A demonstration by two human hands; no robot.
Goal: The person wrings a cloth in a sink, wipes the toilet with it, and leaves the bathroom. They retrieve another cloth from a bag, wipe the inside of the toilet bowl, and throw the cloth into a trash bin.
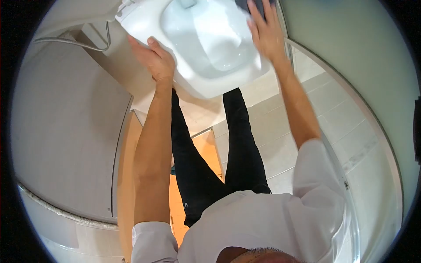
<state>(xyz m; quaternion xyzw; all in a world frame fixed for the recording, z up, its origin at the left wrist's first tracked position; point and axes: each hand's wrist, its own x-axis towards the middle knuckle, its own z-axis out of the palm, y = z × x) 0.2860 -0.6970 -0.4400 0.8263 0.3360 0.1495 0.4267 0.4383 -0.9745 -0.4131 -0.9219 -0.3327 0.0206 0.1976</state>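
Note:
A white ceramic toilet bowl [193, 74] without a visible seat fills the top middle of the view, above my legs. My left hand [155, 59] lies against its left outer side, the thumb up near the rim and the fingers partly hidden along the side. On the right, my right hand [266, 33] holds a dark grey object [255, 8], perhaps a cloth or sponge, against the bowl's right rim. That object is cut off by the top edge of the view.
A flexible metal hose [70, 41] hangs at the upper left. Below it stands a grey cabinet panel [66, 118]. Along the right runs a curved glass shower screen frame [372, 111]. My legs in black trousers [243, 144] stand over the tiled floor.

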